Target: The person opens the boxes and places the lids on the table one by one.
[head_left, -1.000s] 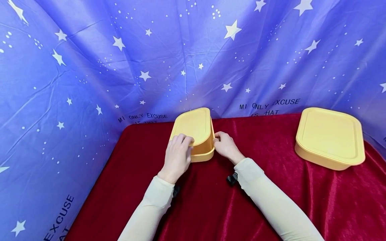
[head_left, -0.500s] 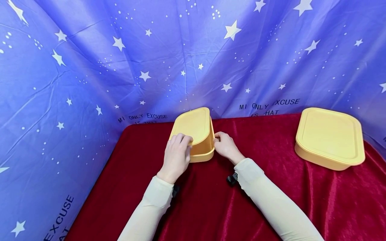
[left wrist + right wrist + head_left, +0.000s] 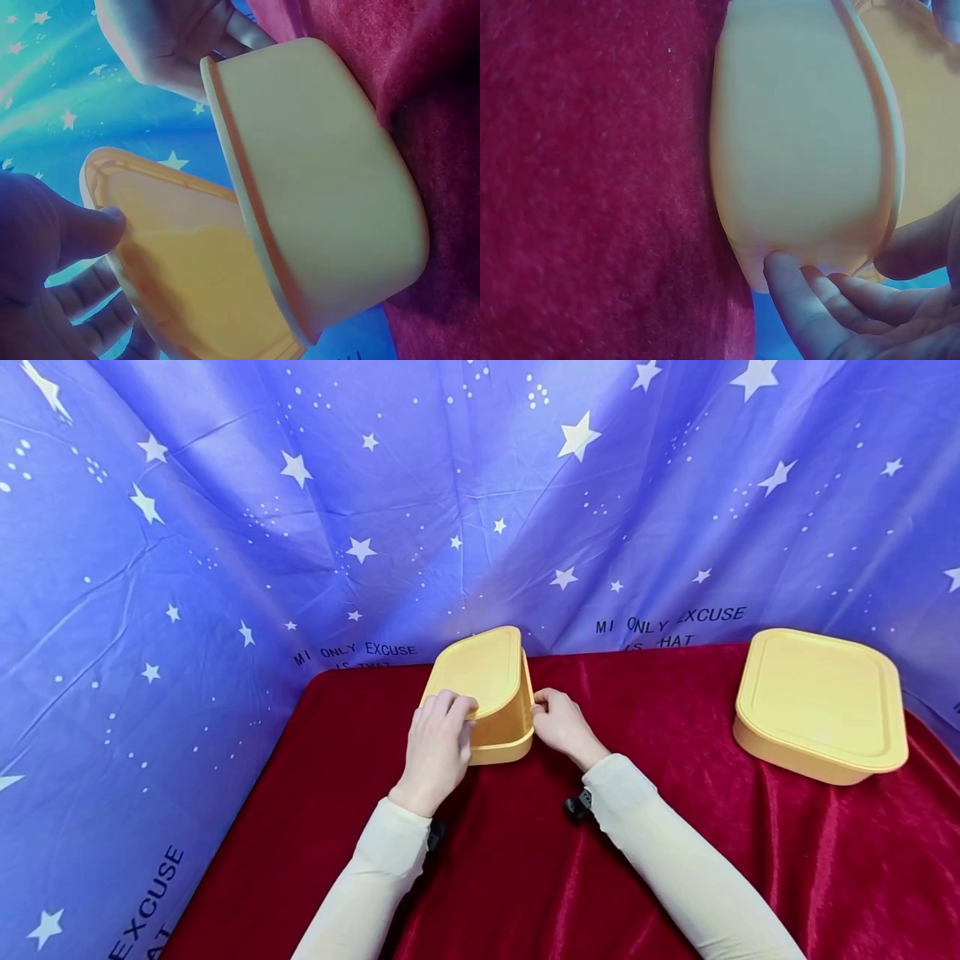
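The yellow lid point(image 3: 480, 670) of the small yellow box point(image 3: 504, 731), at the back of the red-draped counter point(image 3: 675, 860), has tipped a shade higher at its near left edge than a second ago (a slow peel, it seems). The left hand point(image 3: 437, 752) curls its fingers point(image 3: 90, 229) around that raised edge; the right hand point(image 3: 561, 723) holds its fingers point(image 3: 795, 300) against the box's right wall, steadying it. A larger closed yellow box point(image 3: 821, 706) sits well apart to the right.
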The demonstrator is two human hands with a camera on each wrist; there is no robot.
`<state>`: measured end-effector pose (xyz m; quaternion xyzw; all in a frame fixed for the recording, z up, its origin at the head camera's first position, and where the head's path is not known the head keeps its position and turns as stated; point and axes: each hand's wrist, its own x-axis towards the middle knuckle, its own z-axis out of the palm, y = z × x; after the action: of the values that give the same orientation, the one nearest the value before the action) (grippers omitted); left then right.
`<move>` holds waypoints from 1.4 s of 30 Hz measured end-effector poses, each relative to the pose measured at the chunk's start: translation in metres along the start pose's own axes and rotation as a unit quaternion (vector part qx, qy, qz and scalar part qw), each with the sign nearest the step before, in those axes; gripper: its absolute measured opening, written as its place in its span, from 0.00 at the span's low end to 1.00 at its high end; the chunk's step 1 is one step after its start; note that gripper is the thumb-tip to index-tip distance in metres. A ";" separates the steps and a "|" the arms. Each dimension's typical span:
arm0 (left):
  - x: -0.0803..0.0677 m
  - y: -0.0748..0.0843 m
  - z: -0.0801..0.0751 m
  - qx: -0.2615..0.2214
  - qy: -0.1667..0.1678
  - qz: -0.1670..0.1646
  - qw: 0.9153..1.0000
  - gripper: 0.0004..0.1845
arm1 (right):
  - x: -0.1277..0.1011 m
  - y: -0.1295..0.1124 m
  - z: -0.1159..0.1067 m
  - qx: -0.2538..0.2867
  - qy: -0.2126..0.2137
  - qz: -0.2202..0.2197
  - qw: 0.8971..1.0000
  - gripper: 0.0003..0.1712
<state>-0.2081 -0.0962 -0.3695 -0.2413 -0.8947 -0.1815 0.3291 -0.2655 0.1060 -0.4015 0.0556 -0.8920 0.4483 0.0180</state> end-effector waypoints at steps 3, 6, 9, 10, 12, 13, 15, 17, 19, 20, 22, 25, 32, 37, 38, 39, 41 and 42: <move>0.000 -0.001 0.000 0.000 0.005 -0.003 1.000 0.11 | 0.000 0.000 0.000 -0.002 0.001 -0.002 1.000 0.17; 0.001 -0.001 0.000 -0.002 0.015 -0.003 1.000 0.12 | 0.000 -0.001 0.000 -0.001 0.002 -0.001 1.000 0.17; 0.001 -0.002 0.000 -0.006 0.025 -0.002 1.000 0.11 | 0.000 -0.001 0.000 0.002 0.000 0.002 1.000 0.17; 0.001 -0.002 0.000 -0.007 0.027 -0.003 1.000 0.12 | 0.000 -0.001 0.000 0.003 -0.001 0.002 1.000 0.17; 0.001 -0.002 0.000 -0.008 0.032 -0.003 0.999 0.11 | 0.000 -0.001 0.000 0.005 -0.002 0.003 1.000 0.17; 0.001 -0.002 0.000 -0.009 0.034 -0.003 0.999 0.11 | 0.000 -0.001 0.000 0.005 -0.002 0.003 1.000 0.17; 0.001 -0.002 0.001 -0.010 0.037 -0.002 0.999 0.11 | 0.000 -0.001 0.000 0.006 -0.001 0.002 1.000 0.17; 0.001 -0.003 0.001 -0.011 0.040 -0.002 0.999 0.11 | 0.000 -0.001 0.000 0.005 0.000 0.000 1.000 0.17; 0.002 -0.002 0.000 -0.013 0.042 -0.002 0.999 0.12 | 0.000 0.000 0.000 0.004 0.001 -0.002 1.000 0.17; 0.002 -0.002 0.000 -0.014 0.042 -0.003 0.999 0.12 | 0.000 0.000 0.000 0.004 0.002 -0.003 1.000 0.17; 0.002 -0.002 0.000 -0.015 0.043 -0.005 0.999 0.12 | 0.001 0.000 0.000 0.003 0.002 -0.004 1.000 0.17; 0.002 -0.002 -0.001 -0.016 0.039 -0.010 0.999 0.12 | 0.001 0.000 0.001 0.001 0.002 -0.005 1.000 0.17; 0.002 -0.002 0.000 -0.014 0.040 -0.014 0.999 0.12 | 0.000 0.000 0.000 -0.002 0.003 -0.005 1.000 0.17; 0.002 -0.003 0.000 -0.014 0.048 -0.011 0.999 0.12 | 0.001 0.001 0.001 0.002 0.001 -0.003 1.000 0.16; 0.002 -0.003 -0.001 -0.014 0.049 -0.011 0.999 0.12 | 0.001 0.001 0.001 0.002 0.001 -0.002 1.000 0.16; 0.001 -0.003 -0.001 -0.014 0.050 -0.011 0.999 0.12 | 0.001 0.001 0.001 0.003 0.000 -0.001 1.000 0.17; 0.001 -0.002 -0.001 -0.013 0.049 -0.011 0.999 0.12 | 0.001 0.001 0.001 0.003 -0.001 -0.001 1.000 0.17; 0.002 -0.002 -0.001 -0.012 0.047 -0.012 0.999 0.12 | 0.001 0.001 0.000 0.003 -0.001 -0.001 1.000 0.17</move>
<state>-0.2098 -0.0982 -0.3679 -0.2253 -0.8788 -0.2076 0.3659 -0.2669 0.1064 -0.4028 0.0569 -0.8906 0.4509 0.0177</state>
